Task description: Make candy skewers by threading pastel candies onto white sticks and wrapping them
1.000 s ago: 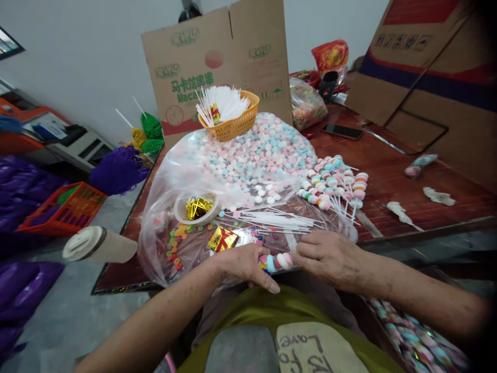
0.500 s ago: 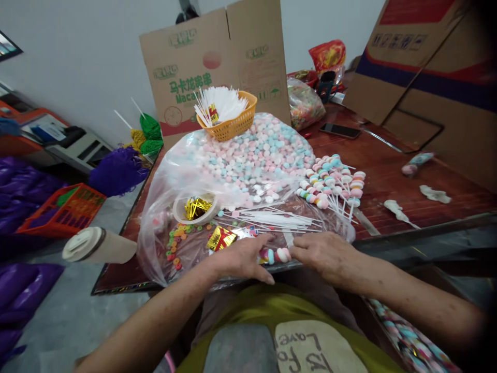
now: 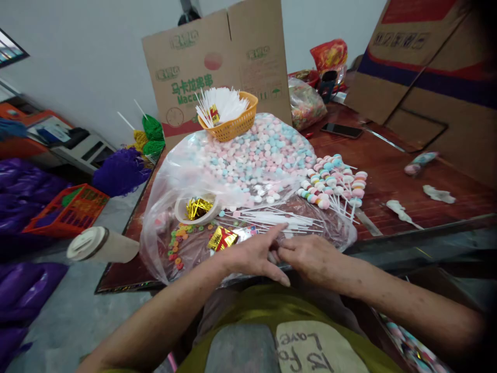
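My left hand point(image 3: 254, 254) lies low over the table's front edge, index finger and thumb stretched apart, its other fingers around a marshmallow skewer. The skewer is almost wholly hidden between my hands. My right hand point(image 3: 310, 256) is closed, with its fingertips pinched at the skewer's right end and touching my left hand. Just beyond them lie loose white sticks point(image 3: 279, 220) on clear plastic. A gold foil packet point(image 3: 222, 238) rests left of my left hand. Finished-looking marshmallow skewers point(image 3: 336, 178) are piled to the right.
A big clear bag of pastel marshmallows point(image 3: 256, 150) covers mid-table, bearing an orange basket point(image 3: 233, 129) of white sticks. Gold twist ties fill a round tub point(image 3: 180, 210); fruit-coloured rings point(image 3: 177, 243) lie nearby. A lidded cup point(image 3: 116, 248) juts at the left edge. A phone point(image 3: 341, 130) and cardboard box point(image 3: 217, 57) stand behind.
My right hand has moved left, up against my left hand. The blue, white and pink marshmallows that showed between my hands are now covered. My left index finger points further up.
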The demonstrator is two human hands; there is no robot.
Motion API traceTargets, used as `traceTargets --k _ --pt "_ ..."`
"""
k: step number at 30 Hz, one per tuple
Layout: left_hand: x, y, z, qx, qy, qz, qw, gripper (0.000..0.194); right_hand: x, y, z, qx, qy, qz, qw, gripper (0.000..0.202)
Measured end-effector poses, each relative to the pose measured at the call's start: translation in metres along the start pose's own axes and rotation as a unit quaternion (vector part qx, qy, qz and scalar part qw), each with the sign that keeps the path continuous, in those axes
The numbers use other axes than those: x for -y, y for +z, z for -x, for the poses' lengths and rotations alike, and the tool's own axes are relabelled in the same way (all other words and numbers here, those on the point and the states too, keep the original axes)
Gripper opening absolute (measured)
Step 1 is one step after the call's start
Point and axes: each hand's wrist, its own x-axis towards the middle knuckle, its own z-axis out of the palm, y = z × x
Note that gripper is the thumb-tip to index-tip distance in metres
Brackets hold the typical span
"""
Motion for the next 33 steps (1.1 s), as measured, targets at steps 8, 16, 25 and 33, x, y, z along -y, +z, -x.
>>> traceTargets --k 8,16,25,33 --pt "0.012 -0.031 0.021 0.139 -0.123 0.019 0.982 0.034 -0.015 -0.021 0.008 -0.009 -0.002 0.026 1.0 0.018" --pt "0.0 -0.014 0.015 -0.001 -0.053 -0.031 0.998 0.049 -0.014 -0.025 -0.01 -0.044 -0.037 0.018 0.998 0.017" --pt "0.008 0.008 0.002 -0.061 -0.051 -0.008 0.997 0.023 -0.008 -0.007 -0.016 -0.076 -0.018 -0.011 0.997 0.009" --pt "0.011 -0.025 0.027 -0.062 -0.058 0.291 0.953 0.043 -0.025 -0.012 -0.015 -0.103 -0.028 -0.085 0.991 0.026"
